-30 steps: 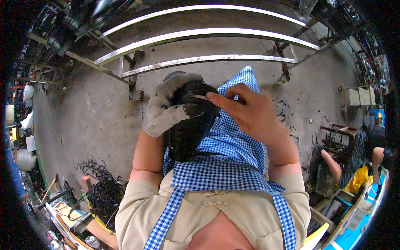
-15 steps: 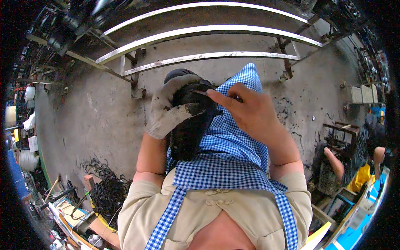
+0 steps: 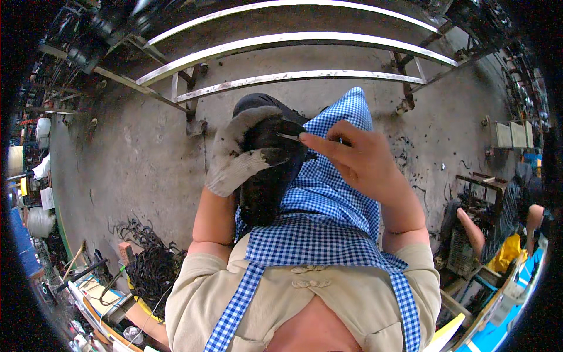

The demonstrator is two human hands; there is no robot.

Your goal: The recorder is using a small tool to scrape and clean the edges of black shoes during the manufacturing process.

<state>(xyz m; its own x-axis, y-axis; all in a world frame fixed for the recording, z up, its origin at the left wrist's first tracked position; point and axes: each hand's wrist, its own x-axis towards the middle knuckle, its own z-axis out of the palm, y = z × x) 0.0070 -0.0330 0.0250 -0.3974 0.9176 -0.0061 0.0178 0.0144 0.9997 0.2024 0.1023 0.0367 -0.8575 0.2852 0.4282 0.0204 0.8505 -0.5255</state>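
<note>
My left hand (image 3: 234,158) wears a pale knitted glove with blackened fingers. It is closed around a dark black piece (image 3: 264,134), whose exact kind I cannot make out against the black cloth on my leg (image 3: 261,202). My bare right hand (image 3: 358,155) pinches a thin, shiny, pointed metal tool (image 3: 287,136) between thumb and forefinger. The tool's tip lies at the black piece, and whether it touches is too small to tell. Beneath both hands spreads my blue-and-white checked apron (image 3: 322,193).
Ahead stands a metal frame with long pale rails (image 3: 299,40). A heap of black strips (image 3: 152,264) lies at the lower left by a brick (image 3: 125,252). At the right, another person's arm (image 3: 471,227) shows near a dark crate (image 3: 466,249) and a yellow bag (image 3: 505,253).
My right hand has shifted slightly down and to the right, and more of the metal tool shows. My left hand keeps its hold on the black piece.
</note>
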